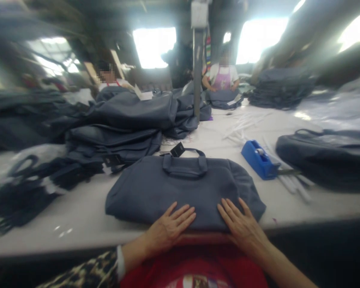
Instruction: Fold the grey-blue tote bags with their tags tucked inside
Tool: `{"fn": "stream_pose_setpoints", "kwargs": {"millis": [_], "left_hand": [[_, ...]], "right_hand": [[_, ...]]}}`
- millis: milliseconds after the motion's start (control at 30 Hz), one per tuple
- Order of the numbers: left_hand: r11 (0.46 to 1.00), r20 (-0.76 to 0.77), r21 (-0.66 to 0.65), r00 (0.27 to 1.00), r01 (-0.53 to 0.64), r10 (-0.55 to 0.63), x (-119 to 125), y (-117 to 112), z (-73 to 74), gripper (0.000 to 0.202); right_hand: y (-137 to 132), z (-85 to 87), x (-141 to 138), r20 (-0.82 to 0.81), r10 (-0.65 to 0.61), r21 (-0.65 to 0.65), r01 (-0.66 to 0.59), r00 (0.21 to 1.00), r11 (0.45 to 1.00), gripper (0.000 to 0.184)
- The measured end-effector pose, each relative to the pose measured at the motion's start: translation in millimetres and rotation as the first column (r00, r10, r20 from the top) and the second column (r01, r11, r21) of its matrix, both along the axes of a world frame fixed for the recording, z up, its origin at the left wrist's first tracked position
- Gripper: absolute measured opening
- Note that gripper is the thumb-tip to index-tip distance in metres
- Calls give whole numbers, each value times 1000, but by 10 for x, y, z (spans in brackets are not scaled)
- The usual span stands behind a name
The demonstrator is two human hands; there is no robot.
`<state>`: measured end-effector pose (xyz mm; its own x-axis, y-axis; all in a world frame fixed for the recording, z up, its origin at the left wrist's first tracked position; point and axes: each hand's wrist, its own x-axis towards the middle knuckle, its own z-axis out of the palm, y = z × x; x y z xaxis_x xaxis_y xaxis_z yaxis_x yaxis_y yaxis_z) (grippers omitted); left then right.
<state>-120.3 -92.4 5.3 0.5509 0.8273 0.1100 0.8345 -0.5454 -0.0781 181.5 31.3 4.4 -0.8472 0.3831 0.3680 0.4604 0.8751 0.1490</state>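
Note:
A dark slate-blue fabric bag [180, 192] lies flat on the white table [48, 240] right in front of me, with its two carry handles [184, 166] folded towards the far side. A black tag [177, 149] on a cord sticks out past the handles. My left hand [171, 228] rests palm down on the bag's near edge, fingers spread. My right hand [240, 224] lies the same way a little further along, and neither hand grips anything.
Piles of similar dark bags [117, 116] fill the table's left side, and another bag [324, 156] lies at the right. Between them are a blue tape dispenser [258, 159] and white strips [243, 128]. Two co-workers [223, 76] sit at the far end beside a metal pole [198, 72].

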Motion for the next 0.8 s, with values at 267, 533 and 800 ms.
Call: {"fn": "stream_pose_setpoints", "kwargs": {"millis": [267,533,800], "left_hand": [[996,95,-62,993,-67,73,93,3,59,73],[944,242,66,923,-323,299,172,233,480,57],[896,465,87,813,-436,350,-217,897,1744,33]], "right_hand": [[49,-156,-263,119,-93,315,51,988,948,38],[297,1030,-407,176,-8,-30,13,984,999,35],[252,1544,-287,-582,-27,50,69,813,996,48]]}}
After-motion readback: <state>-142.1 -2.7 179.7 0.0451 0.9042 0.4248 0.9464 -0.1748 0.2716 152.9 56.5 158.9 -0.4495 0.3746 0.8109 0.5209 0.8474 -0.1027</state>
